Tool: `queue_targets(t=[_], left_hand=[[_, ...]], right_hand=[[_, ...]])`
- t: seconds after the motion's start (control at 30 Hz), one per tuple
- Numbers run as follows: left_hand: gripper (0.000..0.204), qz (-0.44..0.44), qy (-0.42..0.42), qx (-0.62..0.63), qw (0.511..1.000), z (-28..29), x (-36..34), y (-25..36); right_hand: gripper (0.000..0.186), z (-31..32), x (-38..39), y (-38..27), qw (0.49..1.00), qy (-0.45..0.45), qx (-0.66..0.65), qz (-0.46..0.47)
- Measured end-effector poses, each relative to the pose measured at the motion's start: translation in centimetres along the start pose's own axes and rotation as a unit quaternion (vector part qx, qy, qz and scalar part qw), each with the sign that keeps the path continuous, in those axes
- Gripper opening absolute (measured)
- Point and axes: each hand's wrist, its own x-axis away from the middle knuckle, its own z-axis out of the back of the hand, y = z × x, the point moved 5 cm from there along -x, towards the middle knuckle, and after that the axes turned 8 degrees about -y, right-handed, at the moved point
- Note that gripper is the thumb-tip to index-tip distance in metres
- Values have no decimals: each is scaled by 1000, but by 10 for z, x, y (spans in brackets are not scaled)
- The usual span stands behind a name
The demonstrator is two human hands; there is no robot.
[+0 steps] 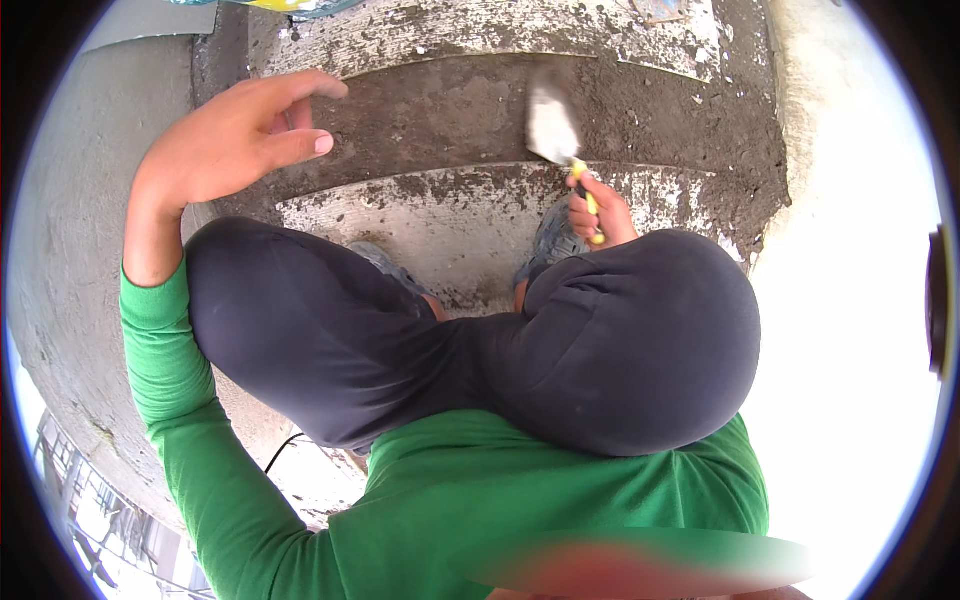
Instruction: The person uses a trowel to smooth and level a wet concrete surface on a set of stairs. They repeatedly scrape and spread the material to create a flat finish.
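Observation:
I am crouched on a concrete stair, looking down past my dark trousers and green top. My right hand point(598, 212) grips a trowel point(556, 132) by its yellow handle; the pale blade is blurred against the dark wet mortar on the step riser point(440, 115) in front of me. My left hand point(235, 140) is raised off my left knee, fingers loosely spread and curled, holding nothing, near the riser's left end.
A grey rendered wall point(80, 250) curves along the left. The tread point(430, 220) under my grey shoes point(555, 240) is patchy with mortar. A higher tread point(480, 35) lies beyond. Bright overexposed wall fills the right side.

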Motion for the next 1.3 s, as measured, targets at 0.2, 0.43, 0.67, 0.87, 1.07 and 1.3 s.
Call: queue_targets(t=[0.2,0.43,0.67,0.87,1.07,1.3], left_hand=[[51,10,-20,14,1000,3,-14,10],[51,-30,-11,-4,999,-2,-25,16],[52,26,-23,59,998,3,-5,-4],[53,-2,-4,33,999,0,-18,20],[52,32,-24,67,997,-2,-4,-2],[52,37,-22,69,997,3,4,8]], right_hand=[[26,-56,-18,24,992,-26,113,-44],[31,-14,-19,-10,994,-60,79,-39],[33,13,34,-16,999,-30,7,11],[30,-15,-17,-6,991,-92,47,-89],[33,65,41,-72,995,-92,-50,-4],[29,56,93,-68,971,-142,-162,100]])
